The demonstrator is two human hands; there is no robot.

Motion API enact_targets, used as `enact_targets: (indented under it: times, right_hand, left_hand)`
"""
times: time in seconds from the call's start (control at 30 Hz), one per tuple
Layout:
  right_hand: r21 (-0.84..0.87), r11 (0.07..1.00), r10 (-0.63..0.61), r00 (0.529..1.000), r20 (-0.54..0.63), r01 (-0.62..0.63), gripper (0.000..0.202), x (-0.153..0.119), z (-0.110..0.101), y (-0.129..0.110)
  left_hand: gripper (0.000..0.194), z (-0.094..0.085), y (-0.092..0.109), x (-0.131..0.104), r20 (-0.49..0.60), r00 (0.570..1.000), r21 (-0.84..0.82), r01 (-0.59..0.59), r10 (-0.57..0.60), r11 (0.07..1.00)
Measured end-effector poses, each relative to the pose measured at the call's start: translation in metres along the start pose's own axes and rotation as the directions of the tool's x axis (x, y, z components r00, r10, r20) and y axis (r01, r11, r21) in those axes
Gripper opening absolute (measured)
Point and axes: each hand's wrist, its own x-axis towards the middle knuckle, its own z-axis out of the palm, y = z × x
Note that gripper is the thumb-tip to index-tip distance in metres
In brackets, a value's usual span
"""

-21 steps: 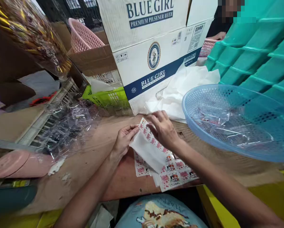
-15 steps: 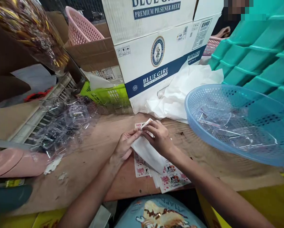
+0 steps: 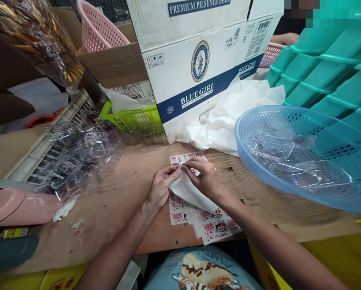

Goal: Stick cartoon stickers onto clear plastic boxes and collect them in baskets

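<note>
A white sheet (image 3: 192,193), its pale back towards me, is pinched at its upper edge by both hands. My left hand (image 3: 162,183) closes thumb and fingers on the sheet's left corner. My right hand (image 3: 204,175) has its fingertips together at the same corner, close to the left thumb; a bit of printed face shows between its fingers. Beneath lie printed sticker sheets (image 3: 219,229) with pink figures and cartoon dogs, spread on the brown table covering. The fingertips partly hide what they pinch.
A blue perforated basket (image 3: 243,161) holding clear plastic pieces stands at right. Clear plastic containers (image 3: 94,147) and a pink bottle (image 3: 23,207) are at left. Behind are a white beer carton (image 3: 174,72), crumpled white paper (image 3: 225,117) and stacked teal bins (image 3: 313,68). A person's hand (image 3: 286,39) shows far back.
My hands have shifted slightly, with the fingertips lower and the printed corner that stuck up above them no longer showing. The view has moved a little.
</note>
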Motion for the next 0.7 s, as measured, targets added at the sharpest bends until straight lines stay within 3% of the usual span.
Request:
enact_targets:
  times: [0.13,0.23,0.3,0.33,0.37,0.43,0.5,0.53,0.6,0.67,0.7]
  right_hand:
    - [0.140,0.978,0.162,0.985,-0.054,-0.153,0.018,0.006,-0.012,0.012]
    - [0.164,0.968,0.217,0.963,-0.159,-0.191,0.025,0.014,-0.028,0.018]
    - [0.084,0.987,0.153,0.949,-0.274,-0.134,0.020,0.017,-0.035,0.016]
    - [-0.006,0.998,0.061,0.948,-0.312,-0.067,0.017,0.016,-0.037,0.014]
    - [-0.119,0.993,-0.061,0.950,-0.308,0.025,0.012,0.015,-0.038,0.011]
    - [-0.314,0.916,-0.306,0.940,-0.148,0.248,0.009,0.009,-0.035,0.006]
    - [-0.338,0.852,-0.400,0.914,0.071,0.399,0.016,-0.001,-0.031,0.003]
    - [-0.297,0.859,-0.396,0.909,0.133,0.417,0.018,-0.006,-0.029,0.003]
    - [-0.151,0.944,-0.282,0.954,0.097,0.295,0.025,-0.014,-0.026,0.003]
    - [0.113,0.994,-0.001,1.000,-0.021,0.004,0.028,-0.019,-0.021,0.002]
    - [0.284,0.946,0.170,0.985,-0.034,-0.153,0.028,-0.020,-0.017,0.000]
  left_hand:
    - [0.030,-0.011,-0.006,0.003,-0.020,0.999,0.142,-0.025,0.028,0.990]
    - [0.028,-0.020,-0.008,0.007,-0.102,0.966,0.438,-0.170,0.237,0.883]
    - [0.029,-0.018,-0.007,0.008,-0.126,0.914,0.569,-0.251,0.385,0.783]
    - [0.029,-0.014,-0.005,0.008,-0.105,0.904,0.589,-0.278,0.413,0.759]
    - [0.028,-0.008,-0.004,0.007,-0.064,0.916,0.571,-0.292,0.396,0.767]
    - [0.026,0.006,-0.001,0.007,0.045,0.960,0.430,-0.267,0.275,0.862]
    - [0.027,0.016,0.001,0.009,0.104,0.986,0.164,-0.147,0.131,0.975]
    - [0.025,0.019,0.001,0.010,0.091,0.992,0.030,-0.095,0.092,0.995]
    - [0.016,0.019,0.000,0.012,0.019,0.998,-0.148,-0.064,0.068,0.987]
    - [0.011,0.019,-0.003,0.012,-0.018,0.998,-0.220,-0.068,0.065,0.973]
    - [0.011,0.020,-0.006,0.010,-0.009,0.998,-0.226,-0.070,0.070,0.972]
